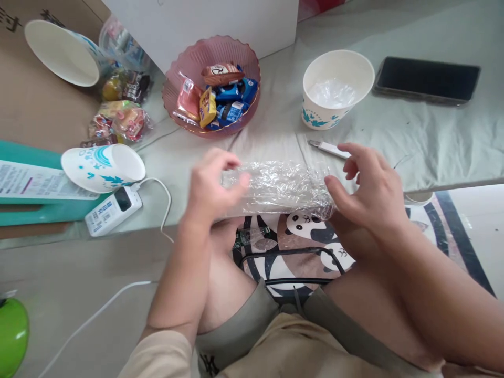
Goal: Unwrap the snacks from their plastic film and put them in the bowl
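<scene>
A crinkled clear plastic wrapper (pixel 281 184) lies flat at the front edge of the cloth-covered table. My left hand (pixel 216 184) hovers at its left end, slightly blurred, with thumb and fingers apart. Over the right end is my right hand (pixel 368 186), its fingers curved and spread with nothing between them. Just beyond my right fingers rests a white utility knife (pixel 328 148), its handle end partly hidden by them. Behind the knife stands a paper cup (pixel 321 118) with crumpled clear plastic inside.
A pink glass bowl (pixel 171 100) holds several wrapped snacks. A phone (pixel 429 80) lies at the back right. On the left are two more paper cups, one tipped over (pixel 104 168), bagged snacks (pixel 128 121) and a white power bank (pixel 114 210) with a cable.
</scene>
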`<state>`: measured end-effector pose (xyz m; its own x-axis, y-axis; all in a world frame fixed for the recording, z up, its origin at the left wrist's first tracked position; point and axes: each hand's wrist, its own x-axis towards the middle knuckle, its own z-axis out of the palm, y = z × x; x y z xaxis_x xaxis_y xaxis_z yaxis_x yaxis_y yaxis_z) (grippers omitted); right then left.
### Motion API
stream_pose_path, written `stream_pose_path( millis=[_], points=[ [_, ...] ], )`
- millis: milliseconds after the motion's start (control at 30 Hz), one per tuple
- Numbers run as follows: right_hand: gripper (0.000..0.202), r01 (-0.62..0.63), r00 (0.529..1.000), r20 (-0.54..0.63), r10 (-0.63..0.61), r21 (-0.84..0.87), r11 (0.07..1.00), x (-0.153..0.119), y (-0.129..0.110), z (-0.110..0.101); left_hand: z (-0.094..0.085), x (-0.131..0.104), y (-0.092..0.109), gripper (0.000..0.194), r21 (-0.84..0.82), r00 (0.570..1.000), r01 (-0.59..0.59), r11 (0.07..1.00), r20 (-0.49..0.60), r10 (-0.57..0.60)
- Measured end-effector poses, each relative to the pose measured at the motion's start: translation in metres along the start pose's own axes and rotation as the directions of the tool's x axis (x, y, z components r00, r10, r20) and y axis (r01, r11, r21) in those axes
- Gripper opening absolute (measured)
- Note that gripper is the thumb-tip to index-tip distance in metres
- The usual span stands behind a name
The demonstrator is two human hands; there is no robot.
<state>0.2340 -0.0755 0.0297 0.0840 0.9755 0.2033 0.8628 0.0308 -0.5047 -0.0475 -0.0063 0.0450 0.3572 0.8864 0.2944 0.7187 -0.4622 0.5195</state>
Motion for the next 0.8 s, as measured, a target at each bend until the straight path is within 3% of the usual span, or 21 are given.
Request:
stream_pose_path(
  millis=[33,67,100,167,267,333,467,533,633,733,800],
  points=[
    [0.048,0.005,1.000,-0.011,-0.005,0.037,0.999,0.000,0.000,0.002,0.007,-0.003,0.013,0.022,-0.050,0.978,-0.125,0.991,0.164,0.132],
    [0.044,0.005,1.000,-0.011,-0.004,0.068,0.998,0.001,0.001,0.004,0.015,-0.006,0.024,0.036,-0.084,0.920,-0.226,0.970,0.309,0.241],
    [0.041,-0.001,1.000,-0.008,0.002,0.093,0.996,0.001,0.002,0.007,0.024,-0.009,0.032,0.052,-0.096,0.861,-0.283,0.954,0.414,0.297],
    [0.037,-0.023,1.000,-0.002,0.024,0.141,0.990,0.003,0.004,0.011,0.038,-0.015,0.042,0.065,-0.052,0.808,-0.307,0.950,0.513,0.290],
    [0.033,-0.061,0.998,0.000,0.063,0.226,0.972,0.005,0.007,0.012,0.049,-0.020,0.038,0.055,-0.009,0.814,-0.302,0.953,0.519,0.262],
    [0.030,-0.096,0.995,-0.007,0.103,0.299,0.949,0.008,0.009,0.010,0.047,-0.019,0.029,0.050,-0.065,0.828,-0.295,0.953,0.480,0.289],
    [0.024,-0.176,0.974,-0.034,0.224,0.509,0.842,0.012,0.016,0.009,0.032,-0.016,0.020,0.045,-0.397,0.876,-0.147,0.906,0.373,0.306],
    [0.026,-0.171,0.969,-0.024,0.245,0.650,0.741,0.013,0.021,0.011,0.022,-0.016,0.022,0.039,-0.639,0.894,0.028,0.768,0.360,0.267],
    [0.038,-0.164,0.984,0.108,0.138,0.847,0.505,0.014,0.025,0.014,0.016,-0.017,0.030,0.035,-0.861,0.905,0.301,0.411,0.393,0.161],
    [0.053,-0.240,0.952,0.280,-0.125,0.933,0.267,0.011,0.019,0.015,0.021,-0.013,0.038,0.037,-0.890,0.894,0.443,0.106,0.447,0.018],
    [0.064,-0.285,0.903,0.328,-0.278,0.941,0.183,0.008,0.011,0.017,0.027,-0.008,0.043,0.036,-0.862,0.860,0.506,0.001,0.505,-0.081]
  ],
)
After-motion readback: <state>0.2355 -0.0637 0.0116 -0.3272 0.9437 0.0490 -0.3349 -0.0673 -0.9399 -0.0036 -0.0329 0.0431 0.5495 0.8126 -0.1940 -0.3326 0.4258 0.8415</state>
